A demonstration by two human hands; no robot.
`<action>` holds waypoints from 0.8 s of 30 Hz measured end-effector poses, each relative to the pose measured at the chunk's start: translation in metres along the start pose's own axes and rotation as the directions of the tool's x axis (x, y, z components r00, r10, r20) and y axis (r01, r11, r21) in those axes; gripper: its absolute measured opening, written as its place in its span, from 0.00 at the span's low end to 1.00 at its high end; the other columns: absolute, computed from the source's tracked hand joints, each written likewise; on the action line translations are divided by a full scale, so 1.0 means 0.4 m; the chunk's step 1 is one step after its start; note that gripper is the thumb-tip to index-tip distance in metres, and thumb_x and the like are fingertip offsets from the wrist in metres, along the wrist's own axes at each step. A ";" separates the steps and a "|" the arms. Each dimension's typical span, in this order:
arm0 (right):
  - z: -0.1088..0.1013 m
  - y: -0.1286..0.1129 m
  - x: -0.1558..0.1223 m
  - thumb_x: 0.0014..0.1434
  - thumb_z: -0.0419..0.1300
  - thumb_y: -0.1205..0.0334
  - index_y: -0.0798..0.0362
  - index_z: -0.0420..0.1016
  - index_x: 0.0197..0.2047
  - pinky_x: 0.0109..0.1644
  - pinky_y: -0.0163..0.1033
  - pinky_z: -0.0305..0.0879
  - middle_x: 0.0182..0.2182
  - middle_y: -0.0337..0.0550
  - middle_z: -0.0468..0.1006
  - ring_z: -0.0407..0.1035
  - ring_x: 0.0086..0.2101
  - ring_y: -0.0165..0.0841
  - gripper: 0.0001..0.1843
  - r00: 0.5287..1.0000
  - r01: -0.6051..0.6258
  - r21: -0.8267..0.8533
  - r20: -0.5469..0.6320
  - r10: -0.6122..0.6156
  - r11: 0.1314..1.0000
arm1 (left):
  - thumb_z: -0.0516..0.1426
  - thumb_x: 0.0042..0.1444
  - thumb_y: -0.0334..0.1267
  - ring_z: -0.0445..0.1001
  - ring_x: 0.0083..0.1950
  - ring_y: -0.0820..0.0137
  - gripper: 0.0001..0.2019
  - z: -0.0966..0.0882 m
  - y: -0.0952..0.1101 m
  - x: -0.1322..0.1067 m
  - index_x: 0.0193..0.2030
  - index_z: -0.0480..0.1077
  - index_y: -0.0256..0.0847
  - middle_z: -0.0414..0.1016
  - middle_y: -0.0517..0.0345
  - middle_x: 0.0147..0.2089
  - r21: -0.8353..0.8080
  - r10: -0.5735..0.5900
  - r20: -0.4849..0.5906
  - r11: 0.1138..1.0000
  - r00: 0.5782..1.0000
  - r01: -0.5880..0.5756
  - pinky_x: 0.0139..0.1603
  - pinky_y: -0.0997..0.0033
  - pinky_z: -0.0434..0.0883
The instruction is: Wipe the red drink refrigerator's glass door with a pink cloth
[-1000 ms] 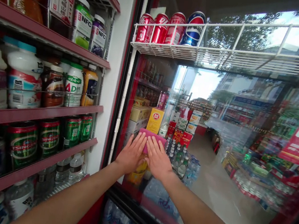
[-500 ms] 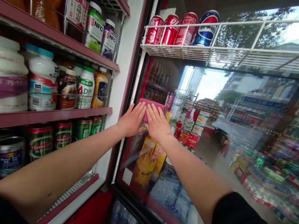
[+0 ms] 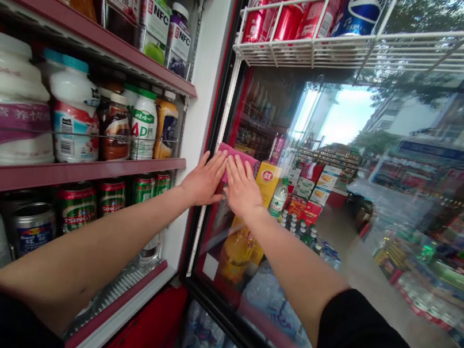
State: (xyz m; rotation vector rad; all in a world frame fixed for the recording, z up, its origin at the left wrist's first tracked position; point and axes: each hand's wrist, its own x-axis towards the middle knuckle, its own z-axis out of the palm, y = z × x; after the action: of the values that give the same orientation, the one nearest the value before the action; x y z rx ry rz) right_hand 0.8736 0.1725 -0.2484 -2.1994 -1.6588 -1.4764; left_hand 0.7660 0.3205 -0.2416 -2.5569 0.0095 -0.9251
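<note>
Both hands lie side by side on a pink cloth [image 3: 242, 154], pressed flat against the inner glass of an open fridge door [image 3: 330, 127]. My left hand [image 3: 206, 179] has its fingers stretched out over the cloth's left part, with the thumb pointing right under it. Fingers extended and slightly apart, my right hand [image 3: 242, 186] covers the middle of the cloth. The fingertips of the two hands nearly meet. The cloth's upper edge and right corner show beyond them, close to the door's hinge-side frame.
On the left, fridge shelves [image 3: 71, 170] hold bottles and cans. Above the hands, a white wire rack [image 3: 301, 62] on the door carries several soda cans [image 3: 290, 9]. Packs of water bottles [image 3: 202, 335] stand below the door. Shop goods and a street show through or reflect in the glass.
My view has tipped down and shifted a little left, so the rack sits higher. Both hands and the cloth are slightly lower relative to the rack and nearer the hinge-side frame.
</note>
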 end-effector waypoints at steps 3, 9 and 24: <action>0.029 -0.036 -0.041 0.69 0.57 0.61 0.77 0.50 0.80 0.85 0.63 0.30 0.82 0.64 0.45 0.29 0.82 0.51 0.45 1.000 -0.006 0.021 0.020 0.005 1.000 | 0.60 0.63 0.59 0.35 0.89 0.44 0.57 0.039 0.017 -0.041 0.83 0.42 0.18 0.34 0.26 0.87 -0.014 0.001 0.003 1.000 1.000 -0.001 0.86 0.39 0.30; 0.092 -0.098 -0.129 0.69 0.61 0.61 0.76 0.49 0.81 0.86 0.60 0.28 0.82 0.61 0.41 0.24 0.82 0.48 0.47 0.998 -0.007 0.036 0.066 0.004 0.999 | 0.61 0.62 0.57 0.37 0.88 0.42 0.56 0.113 0.075 -0.115 0.83 0.43 0.18 0.36 0.26 0.87 -0.060 -0.037 0.031 0.997 0.999 0.039 0.86 0.37 0.33; 0.089 -0.127 -0.239 0.73 0.60 0.57 0.66 0.46 0.84 0.86 0.58 0.37 0.82 0.59 0.44 0.33 0.82 0.46 0.46 0.988 -0.038 -0.007 0.150 0.039 0.999 | 0.61 0.61 0.49 0.38 0.88 0.43 0.52 0.163 0.199 -0.169 0.83 0.46 0.20 0.35 0.26 0.86 -0.183 -0.136 0.031 0.973 0.990 0.140 0.86 0.35 0.39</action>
State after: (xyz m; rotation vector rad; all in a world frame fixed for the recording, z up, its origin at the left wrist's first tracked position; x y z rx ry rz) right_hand 0.8597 0.1421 -0.3574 -2.3855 -1.6437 -1.3364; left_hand 0.7638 0.2828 -0.3587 -2.7669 -0.0930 -0.9948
